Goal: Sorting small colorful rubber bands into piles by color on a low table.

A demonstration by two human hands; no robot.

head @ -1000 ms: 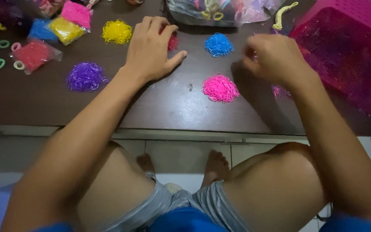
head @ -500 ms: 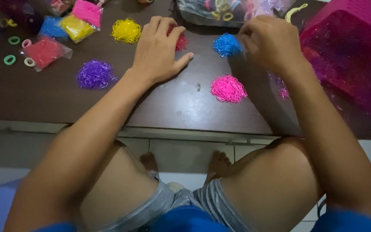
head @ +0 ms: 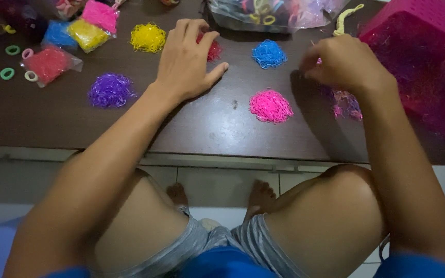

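My left hand (head: 186, 59) lies flat on the dark table (head: 217, 128), fingers together and thumb out, its fingertips covering part of a red pile of tiny rubber bands (head: 214, 50). My right hand (head: 343, 64) hovers near the pink basket (head: 423, 46) with its fingertips pinched; a speck of pink band shows between them. Under that hand lies a small mixed pink-and-purple heap (head: 347, 104). Between the hands sit a blue pile (head: 269, 53) and a pink pile (head: 270, 106). Left of my left hand are a yellow pile (head: 148, 37) and a purple pile (head: 110, 90).
Small plastic bags of red (head: 47, 63), yellow (head: 86, 33), blue (head: 56, 34) and pink (head: 99, 15) bands lie at the far left, with green hair rings (head: 7, 73) beside them. A clear bag of mixed hair ties (head: 279, 13) sits at the back. My knees are below the table edge.
My right hand went from the mixed heap up to the blue pile, then came back right and down above the mixed heap. My left hand stayed on the red pile.
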